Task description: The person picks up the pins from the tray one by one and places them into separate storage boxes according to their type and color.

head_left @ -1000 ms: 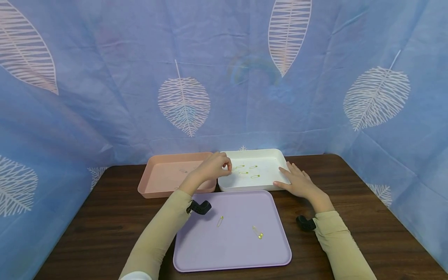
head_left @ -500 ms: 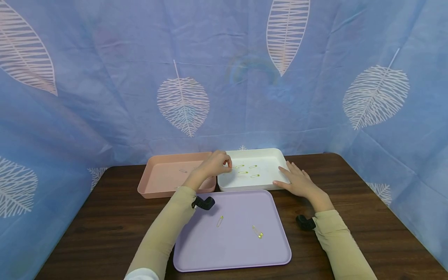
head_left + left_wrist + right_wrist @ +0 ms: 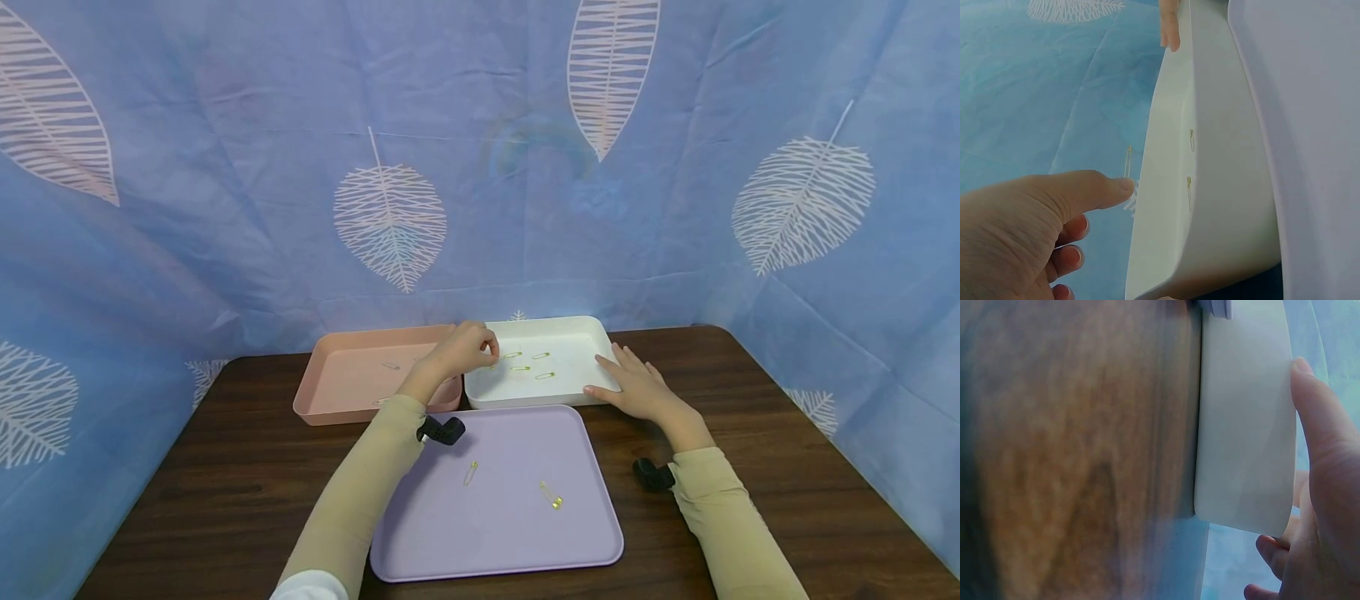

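Note:
My left hand [image 3: 459,352] is over the left end of the white tray [image 3: 555,401]. In the left wrist view, its thumb and forefinger pinch a gold safety pin [image 3: 1127,161], which sticks up from the fingertips. Several more safety pins [image 3: 521,368] lie on the floor of that tray. At the tray's right end my right hand [image 3: 641,390] rests with fingers spread; the right wrist view has its thumb [image 3: 1307,394] against the rim and the other fingers by the end wall.
Left of the white tray stands a pink tray [image 3: 341,415], holding several silvery safety pins [image 3: 391,365]. A flat purple tray [image 3: 487,533] lies in front, with a gold pin [image 3: 470,473] and a small group of pins [image 3: 555,501] on it. A blue curtain [image 3: 480,250] hangs behind the table.
My left wrist and forearm have shifted slightly to the right, while the fingertips stay over the white tray's left end. My right hand has stayed in place.

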The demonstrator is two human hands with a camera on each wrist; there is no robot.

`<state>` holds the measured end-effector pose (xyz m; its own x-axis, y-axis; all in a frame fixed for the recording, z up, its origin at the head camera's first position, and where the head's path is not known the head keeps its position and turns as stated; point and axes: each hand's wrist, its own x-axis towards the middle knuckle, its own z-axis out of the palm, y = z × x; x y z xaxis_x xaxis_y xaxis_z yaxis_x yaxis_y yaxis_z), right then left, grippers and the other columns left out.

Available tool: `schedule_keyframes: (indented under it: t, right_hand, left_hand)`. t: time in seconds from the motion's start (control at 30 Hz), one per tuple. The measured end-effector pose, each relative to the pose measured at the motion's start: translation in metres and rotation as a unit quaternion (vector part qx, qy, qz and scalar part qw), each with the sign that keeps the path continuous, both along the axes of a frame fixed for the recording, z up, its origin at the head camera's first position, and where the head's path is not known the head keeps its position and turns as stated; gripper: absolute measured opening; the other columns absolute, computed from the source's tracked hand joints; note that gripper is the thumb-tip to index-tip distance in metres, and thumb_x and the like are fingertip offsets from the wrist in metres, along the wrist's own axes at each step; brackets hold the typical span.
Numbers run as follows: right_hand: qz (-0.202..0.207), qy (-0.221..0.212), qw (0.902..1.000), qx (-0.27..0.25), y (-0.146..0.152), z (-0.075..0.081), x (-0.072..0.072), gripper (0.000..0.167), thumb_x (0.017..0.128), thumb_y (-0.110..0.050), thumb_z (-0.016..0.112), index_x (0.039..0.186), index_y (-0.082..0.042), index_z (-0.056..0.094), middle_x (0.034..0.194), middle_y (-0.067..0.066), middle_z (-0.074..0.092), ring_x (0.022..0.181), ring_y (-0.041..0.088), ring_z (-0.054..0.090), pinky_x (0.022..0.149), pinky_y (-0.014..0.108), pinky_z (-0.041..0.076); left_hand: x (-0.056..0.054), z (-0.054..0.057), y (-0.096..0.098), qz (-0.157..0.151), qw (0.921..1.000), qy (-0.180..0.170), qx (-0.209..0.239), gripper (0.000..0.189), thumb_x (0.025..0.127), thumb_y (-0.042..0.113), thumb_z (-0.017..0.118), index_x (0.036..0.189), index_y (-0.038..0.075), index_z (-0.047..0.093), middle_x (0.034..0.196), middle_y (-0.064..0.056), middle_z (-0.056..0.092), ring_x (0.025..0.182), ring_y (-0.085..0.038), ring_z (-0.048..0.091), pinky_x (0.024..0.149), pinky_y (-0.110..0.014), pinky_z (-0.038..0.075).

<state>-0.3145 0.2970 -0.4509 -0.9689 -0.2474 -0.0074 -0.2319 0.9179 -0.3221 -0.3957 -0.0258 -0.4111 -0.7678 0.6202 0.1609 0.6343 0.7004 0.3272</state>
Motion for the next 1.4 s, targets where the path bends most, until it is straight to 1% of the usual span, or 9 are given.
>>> schedule_keyframes:
  t: [0.27, 0.5, 0.7, 0.9, 1.03, 1.17, 1.3, 1.4]
  right_hand:
    - [0.003, 0.001, 1.0, -0.004, -0.001, 0.001, 0.0, 0.083, 0.094, -0.06, 0.05, 0.152, -0.005, 0.03, 0.16, 0.03, 0.008, 0.147, 0.05, 0.007, 0.112, 0.072, 0.009]
    - [0.004, 0.003, 1.0, -0.006, -0.001, 0.002, 0.0, 0.083, 0.094, -0.059, 0.051, 0.152, -0.004, 0.03, 0.16, 0.031, 0.007, 0.147, 0.05, 0.007, 0.111, 0.073, 0.009]
    - [0.003, -0.001, 1.0, -0.004, -0.001, 0.002, 0.0, 0.083, 0.093, -0.059, 0.051, 0.152, -0.004, 0.03, 0.16, 0.031, 0.007, 0.147, 0.05, 0.007, 0.111, 0.073, 0.009]
    - [0.002, 0.001, 1.0, -0.004, -0.001, 0.003, 0.0, 0.084, 0.093, -0.061, 0.05, 0.152, -0.004, 0.03, 0.16, 0.031, 0.007, 0.147, 0.05, 0.007, 0.111, 0.073, 0.008]
    - [0.001, 0.004, 1.0, -0.005, -0.002, 0.003, 0.0, 0.084, 0.093, -0.061, 0.05, 0.152, -0.004, 0.031, 0.16, 0.03, 0.008, 0.147, 0.05, 0.007, 0.111, 0.072, 0.009]
    - [0.001, 0.003, 1.0, -0.001, -0.001, 0.003, 0.0, 0.083, 0.094, -0.06, 0.05, 0.152, -0.004, 0.03, 0.16, 0.03, 0.008, 0.147, 0.05, 0.007, 0.111, 0.072, 0.01]
    - [0.001, 0.002, 1.0, -0.001, -0.002, 0.004, 0.001, 0.083, 0.094, -0.059, 0.051, 0.152, -0.004, 0.031, 0.159, 0.031, 0.009, 0.147, 0.05, 0.008, 0.111, 0.072, 0.01]
    - [0.001, 0.003, 1.0, -0.002, -0.002, 0.004, 0.002, 0.082, 0.094, -0.059, 0.051, 0.152, -0.005, 0.031, 0.159, 0.031, 0.009, 0.147, 0.05, 0.008, 0.111, 0.072, 0.011]
  left_hand:
    - [0.0, 0.0, 0.001, -0.002, 1.0, 0.0, -0.006, 0.006, 0.09, 0.021, 0.069, 0.085, 0.02, 0.071, 0.08, 0.002, 0.054, 0.075, -0.014, 0.045, 0.068, -0.028, 0.034]
    - [0.0, -0.001, 0.002, -0.012, 0.9998, -0.015, 0.001, 0.005, 0.09, 0.016, 0.068, 0.085, 0.017, 0.07, 0.079, 0.0, 0.052, 0.075, -0.016, 0.042, 0.07, -0.029, 0.035]
    - [-0.001, -0.003, 0.003, -0.014, 0.9999, -0.006, -0.004, 0.006, 0.09, 0.015, 0.067, 0.084, 0.017, 0.068, 0.078, 0.001, 0.049, 0.074, -0.015, 0.041, 0.07, -0.028, 0.035]
    - [0.001, -0.001, 0.001, -0.013, 0.9999, -0.006, -0.005, 0.005, 0.09, 0.016, 0.067, 0.085, 0.017, 0.068, 0.079, 0.0, 0.05, 0.075, -0.016, 0.041, 0.071, -0.029, 0.035]
    - [0.004, 0.001, -0.002, -0.012, 0.9998, 0.006, -0.012, 0.005, 0.09, 0.019, 0.067, 0.086, 0.018, 0.069, 0.079, 0.001, 0.051, 0.076, -0.016, 0.042, 0.071, -0.029, 0.034]
    - [0.009, 0.004, -0.008, -0.015, 0.9996, 0.018, -0.015, 0.004, 0.089, 0.02, 0.068, 0.088, 0.018, 0.07, 0.079, 0.0, 0.052, 0.075, -0.017, 0.042, 0.071, -0.029, 0.033]
    - [0.014, 0.003, -0.015, -0.015, 0.999, 0.037, -0.022, 0.004, 0.089, 0.023, 0.069, 0.085, 0.021, 0.07, 0.077, 0.002, 0.052, 0.073, -0.015, 0.041, 0.072, -0.03, 0.03]
    - [0.019, 0.002, -0.02, -0.017, 0.9985, 0.048, -0.02, 0.005, 0.089, 0.022, 0.069, 0.084, 0.022, 0.069, 0.077, 0.002, 0.053, 0.072, -0.015, 0.042, 0.071, -0.029, 0.031]
